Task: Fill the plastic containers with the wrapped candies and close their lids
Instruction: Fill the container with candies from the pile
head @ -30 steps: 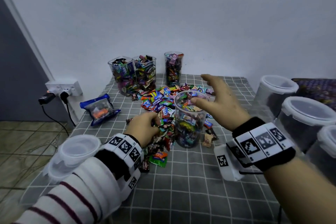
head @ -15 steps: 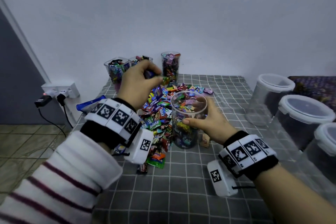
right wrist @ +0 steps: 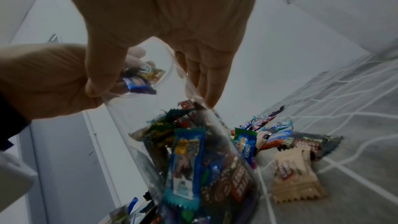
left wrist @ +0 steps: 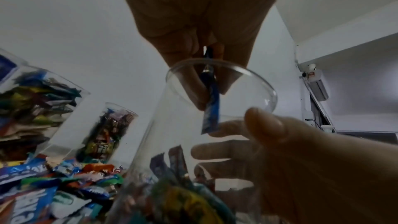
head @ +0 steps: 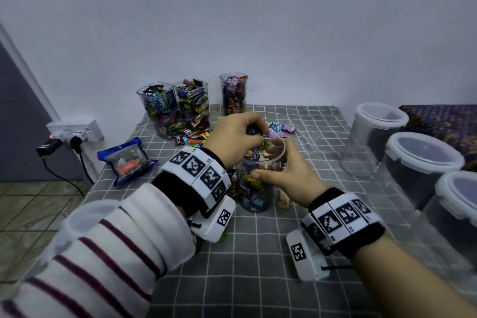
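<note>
While my right hand (head: 286, 178) grips the clear jar (head: 258, 183) upright on the cloth (head: 258, 266), my left hand (head: 232, 137) pinches wrapped candies (left wrist: 211, 106) over its mouth.

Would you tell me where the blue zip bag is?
Head view: the blue zip bag lies on the table's left side, between the wall socket and the left hand.

The left hand (head: 233, 137) hangs palm-down, fingertips bunched in a pinch on a blue wrapper, its striped-sleeved arm reaching in from the near left. The right hand (head: 286, 178), bare-armed, curls sideways, thumb near and fingers far.
</note>
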